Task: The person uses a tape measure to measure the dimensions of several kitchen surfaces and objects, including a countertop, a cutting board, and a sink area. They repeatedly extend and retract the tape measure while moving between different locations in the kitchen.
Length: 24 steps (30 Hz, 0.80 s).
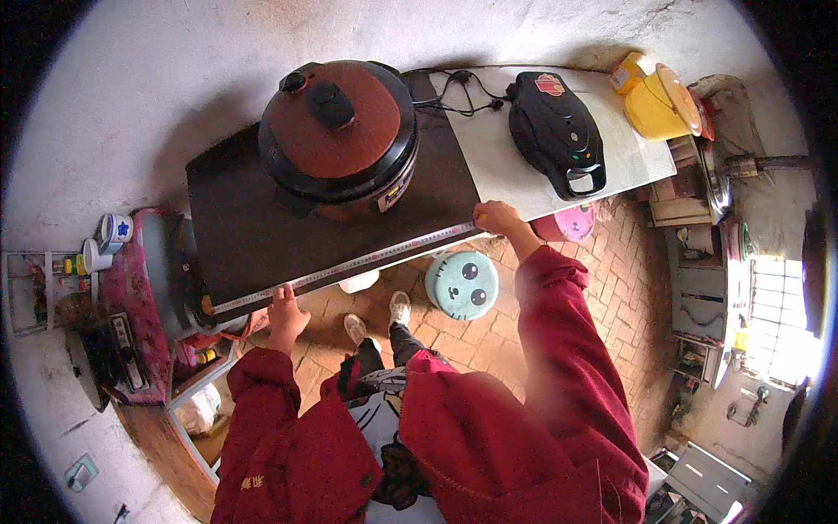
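A white measuring tape (393, 250) lies stretched along the front edge of a dark tabletop (236, 223). The fingers of my left hand (287, 316) rest on the tape and the table edge, near the tape's left part. My right hand (499, 218) is closed around the tape's right end, beside the light board (484, 144); what lies inside its fingers is mostly hidden. Behind the tape stands an electric pressure cooker (340, 131) with a reddish-brown lid. A black electric baking pan (556, 131) with a handle rests on the light board.
Power cords (465, 98) lie behind, near the wall. A yellow bucket (658, 105) stands at the back right. Below the table edge are a teal round stool (462, 286), a pink stool (568, 223) and a white container (360, 281). A cabinet (157, 275) adjoins at left.
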Tool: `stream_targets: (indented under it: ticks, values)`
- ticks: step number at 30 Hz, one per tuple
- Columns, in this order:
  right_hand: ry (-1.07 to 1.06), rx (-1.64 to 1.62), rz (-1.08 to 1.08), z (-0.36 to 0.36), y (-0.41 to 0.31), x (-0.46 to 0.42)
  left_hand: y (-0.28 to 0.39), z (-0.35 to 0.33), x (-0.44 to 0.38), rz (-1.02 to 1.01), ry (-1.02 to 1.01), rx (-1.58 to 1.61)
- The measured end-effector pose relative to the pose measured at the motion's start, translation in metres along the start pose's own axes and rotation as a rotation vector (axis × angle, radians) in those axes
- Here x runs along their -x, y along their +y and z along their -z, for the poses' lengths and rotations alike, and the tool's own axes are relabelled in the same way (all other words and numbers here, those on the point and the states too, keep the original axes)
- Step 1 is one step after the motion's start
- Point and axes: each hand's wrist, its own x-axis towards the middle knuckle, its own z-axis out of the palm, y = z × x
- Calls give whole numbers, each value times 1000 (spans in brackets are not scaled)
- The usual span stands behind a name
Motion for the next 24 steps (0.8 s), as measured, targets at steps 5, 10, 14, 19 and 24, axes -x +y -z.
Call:
stream_targets:
  ticks: [5, 10, 14, 19, 24]
  values:
    - [70, 59, -35, 12, 12, -14, -3, -4, 2, -7, 42, -10]
    - [-25, 16, -57, 12, 33, -19, 3, 0, -1, -2, -18, 25]
    - [-57, 1, -68, 0, 41, -21, 3, -1, -2, -1, -28, 34]
    - [-48, -12, -54, -4, 42, -22, 0, -4, -2, -18, -21, 48]
    - [-15, 16, -86, -14, 44, -29, -1, -8, -2, -27, 3, 46]
